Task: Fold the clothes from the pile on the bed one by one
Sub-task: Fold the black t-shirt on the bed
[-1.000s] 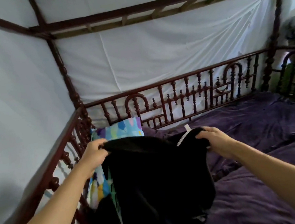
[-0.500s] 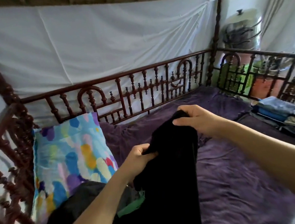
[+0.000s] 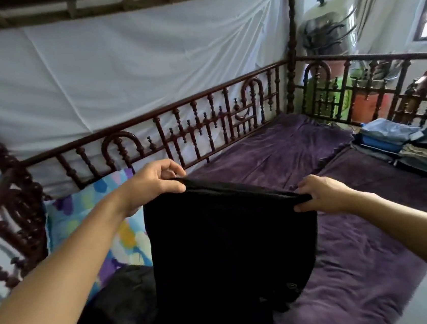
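Patterned pillow point(image 3: 86, 203) at 9 o'clock of frame, leaning on the wooden bed rail point(image 3: 200, 102). Dark clothes pile point(image 3: 122, 305) at 7 o'clock. Left hand point(image 3: 153, 184) pinches the left top corner of the black garment point(image 3: 229, 240), thumb and fingers curled on the hem. Garment sits at frame centre, top edge taut between both hands, body hanging toward 6 o'clock over the purple blanket point(image 3: 363, 251). Right hand point(image 3: 322, 193) pinches the right top corner. Folded clothes stack point(image 3: 404, 145) at 3 o'clock, well apart.
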`<state>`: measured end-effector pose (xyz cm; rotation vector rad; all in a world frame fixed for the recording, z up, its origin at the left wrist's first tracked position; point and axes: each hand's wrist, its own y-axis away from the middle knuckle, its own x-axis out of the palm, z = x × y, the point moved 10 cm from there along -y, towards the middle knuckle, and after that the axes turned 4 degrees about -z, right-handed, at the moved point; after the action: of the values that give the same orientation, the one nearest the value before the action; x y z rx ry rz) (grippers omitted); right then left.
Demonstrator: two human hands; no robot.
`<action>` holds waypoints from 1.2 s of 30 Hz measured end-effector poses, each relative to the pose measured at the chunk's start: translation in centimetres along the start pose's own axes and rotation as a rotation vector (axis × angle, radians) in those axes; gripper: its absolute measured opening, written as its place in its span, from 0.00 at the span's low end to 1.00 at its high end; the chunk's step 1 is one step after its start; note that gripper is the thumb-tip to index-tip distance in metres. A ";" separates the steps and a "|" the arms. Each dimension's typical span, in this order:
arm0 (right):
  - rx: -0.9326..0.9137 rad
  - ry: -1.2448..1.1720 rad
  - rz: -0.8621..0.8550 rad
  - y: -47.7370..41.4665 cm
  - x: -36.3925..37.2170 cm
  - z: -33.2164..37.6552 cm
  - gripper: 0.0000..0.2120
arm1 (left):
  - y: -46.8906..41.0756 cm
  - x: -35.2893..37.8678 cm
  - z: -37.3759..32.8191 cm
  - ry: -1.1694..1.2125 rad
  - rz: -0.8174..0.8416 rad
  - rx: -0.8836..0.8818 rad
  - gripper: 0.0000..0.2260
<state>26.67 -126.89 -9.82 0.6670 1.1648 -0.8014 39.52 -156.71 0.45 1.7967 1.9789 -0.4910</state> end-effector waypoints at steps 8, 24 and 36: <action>-0.246 -0.848 -0.257 3.1 -15.5 5.1 0.10 | 1.0 -9.0 -7.5 -0.521 -0.539 0.005 0.11; -0.368 -0.945 -0.061 3.5 -13.7 -2.2 0.07 | -7.9 -6.1 -11.7 -0.652 -1.073 -0.033 0.11; 0.171 -0.822 -0.034 -6.5 -2.9 -32.0 0.22 | -39.1 17.6 -4.4 -0.697 -0.658 -0.245 0.12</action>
<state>3.85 -104.17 -15.96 0.3834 0.3639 -1.0724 -1.03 -143.51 -5.95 0.6457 1.9369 -0.8782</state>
